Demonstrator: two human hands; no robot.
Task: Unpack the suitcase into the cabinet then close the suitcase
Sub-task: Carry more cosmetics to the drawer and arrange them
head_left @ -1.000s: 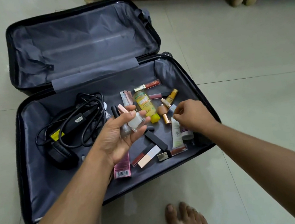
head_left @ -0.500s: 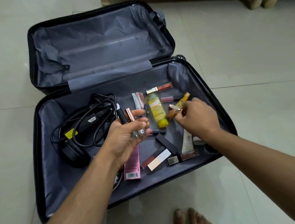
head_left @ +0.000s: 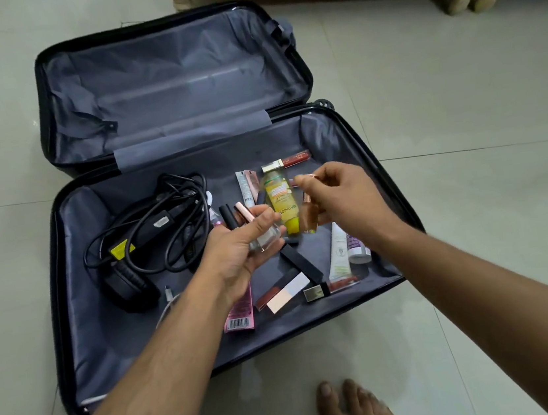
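Gathering small cosmetics out of an open suitcase (head_left: pixel 66 267) is the step in hand, as judged from the picture. The suitcase lies flat on a pale tiled floor (head_left: pixel 461 115), opened like a book. Its far half, the lid (head_left: pixel 174 81), is lined in grey and nothing is seen in it. Its near half holds everything.

The left hand (head_left: pixel 237 256) is held palm up over the middle of the near half. Its fingers (head_left: pixel 261 224) are curled around a small bunch of items: a clear glass bottle (head_left: pixel 268 239), a dark tube and a pink-capped tube. The right hand (head_left: pixel 344 198) is raised just beside it, with a small brownish bottle (head_left: pixel 310 220) pinched in its fingers and a small pink-tipped item at the fingertips; what that item is cannot be told.

Left in the near half are seen a tangle of black cables (head_left: pixel 164 220) with a charger, black headphones (head_left: pixel 130 287), a yellow bottle (head_left: pixel 282 202), a white tube (head_left: pixel 338 251), a pink packet (head_left: pixel 241 314), a two-tone palette (head_left: pixel 286 292), a black stick and several lip glosses.

No cabinet is in view. A wooden bed frame is seen at the top edge and a bare foot at the bottom.

The next move probably calls for the brownish bottle to be passed into the fuller left hand without anything being dropped. The task is judged far from finished.
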